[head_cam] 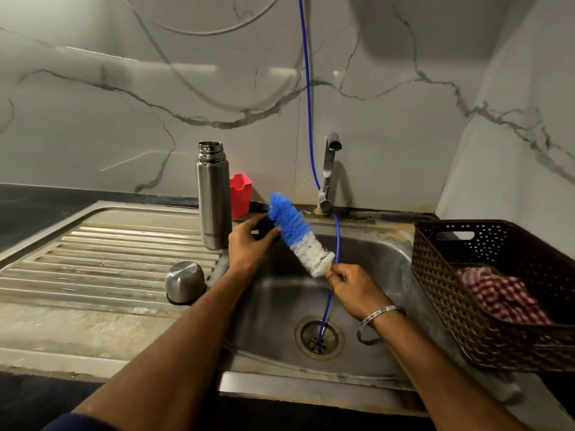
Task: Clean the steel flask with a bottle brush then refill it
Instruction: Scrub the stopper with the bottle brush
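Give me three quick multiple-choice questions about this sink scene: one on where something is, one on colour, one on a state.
1. Where does the steel flask stand?
A in the basin
B on the drainboard
C in the basket

2. What colours are the brush bristles?
A blue and white
B green
C red and yellow

3. The flask's mouth is:
A capped
B open
C corked

Answers: 1 B, it stands upright on the drainboard left of the basin. 2 A, blue at the far end, white near the right hand. 3 B, bare threaded neck; a steel cap sits apart.

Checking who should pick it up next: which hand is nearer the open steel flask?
Left. The left hand is just right of the steel flask; the right hand is farther right, over the sink.
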